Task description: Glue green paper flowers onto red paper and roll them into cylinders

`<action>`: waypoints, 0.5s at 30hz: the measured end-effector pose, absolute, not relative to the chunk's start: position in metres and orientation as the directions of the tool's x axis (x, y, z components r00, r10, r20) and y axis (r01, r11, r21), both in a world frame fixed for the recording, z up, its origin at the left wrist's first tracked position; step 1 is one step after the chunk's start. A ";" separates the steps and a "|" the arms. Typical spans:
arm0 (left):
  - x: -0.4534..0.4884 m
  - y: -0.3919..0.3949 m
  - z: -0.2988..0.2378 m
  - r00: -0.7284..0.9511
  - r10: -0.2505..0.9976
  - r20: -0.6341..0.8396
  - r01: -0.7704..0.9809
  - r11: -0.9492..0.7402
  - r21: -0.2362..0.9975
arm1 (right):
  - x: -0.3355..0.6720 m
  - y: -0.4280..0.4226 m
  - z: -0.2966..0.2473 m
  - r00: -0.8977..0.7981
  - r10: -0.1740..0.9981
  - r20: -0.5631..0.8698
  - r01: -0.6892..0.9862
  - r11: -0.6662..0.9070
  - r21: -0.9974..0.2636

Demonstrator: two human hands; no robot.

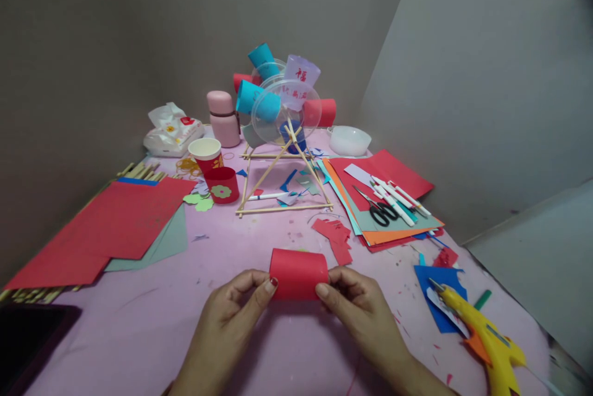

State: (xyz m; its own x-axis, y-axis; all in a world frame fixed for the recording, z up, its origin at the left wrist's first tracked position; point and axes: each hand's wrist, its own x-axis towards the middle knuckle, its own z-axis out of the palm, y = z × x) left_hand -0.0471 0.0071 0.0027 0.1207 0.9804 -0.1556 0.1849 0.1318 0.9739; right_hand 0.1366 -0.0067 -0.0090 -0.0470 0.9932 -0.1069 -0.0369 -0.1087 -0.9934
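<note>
A red paper tube lies on its side between my two hands, near the front of the table. My left hand pinches its left end between thumb and fingers. At the right end, my right hand grips the rim the same way. Beyond the tube stands a wooden stick frame carrying a wheel of clear plastic discs with coloured paper cups around it. Red paper scraps lie just past my right hand. The inside of the tube is hidden.
At the right are a yellow glue gun, black-handled scissors, markers and stacked coloured paper. Red sheets lie over sticks at the left, near a dark tablet-like object. Paper cups, a pink flask and a bowl stand behind.
</note>
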 end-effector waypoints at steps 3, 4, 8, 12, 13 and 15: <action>-0.047 0.007 0.004 0.119 0.979 -0.167 0.177 0.144 0.974 | 0.137 -0.006 -0.009 -0.052 0.992 -0.116 -0.008 -0.117 -0.993; -0.047 0.007 0.003 0.119 0.979 -0.163 0.175 0.141 0.974 | 0.137 -0.006 -0.009 -0.052 0.992 -0.117 -0.007 -0.117 -0.993; -0.047 0.008 -0.001 0.138 0.980 -0.146 0.156 0.124 0.980 | 0.136 -0.005 -0.008 -0.045 0.993 -0.107 -0.033 -0.109 -0.994; -0.048 0.009 -0.004 0.182 0.975 -0.129 0.129 0.106 0.986 | 0.136 -0.005 -0.010 -0.043 0.996 -0.081 -0.062 -0.084 -0.995; -0.048 0.009 -0.004 0.188 0.973 -0.131 0.139 0.106 0.985 | 0.136 -0.005 -0.011 -0.045 0.996 -0.080 -0.062 -0.082 -0.995; -0.048 0.009 -0.005 0.184 0.973 -0.140 0.164 0.110 0.980 | 0.136 -0.005 -0.013 -0.053 0.996 -0.078 -0.046 -0.080 -0.996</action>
State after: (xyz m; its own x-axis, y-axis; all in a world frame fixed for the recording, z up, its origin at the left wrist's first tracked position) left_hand -0.0475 0.0086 -0.0049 0.1842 0.9728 -0.1404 0.1638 0.1105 0.9803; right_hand 0.1360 -0.0047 -0.0127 -0.0531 0.9955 -0.0779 -0.0456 -0.0804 -0.9957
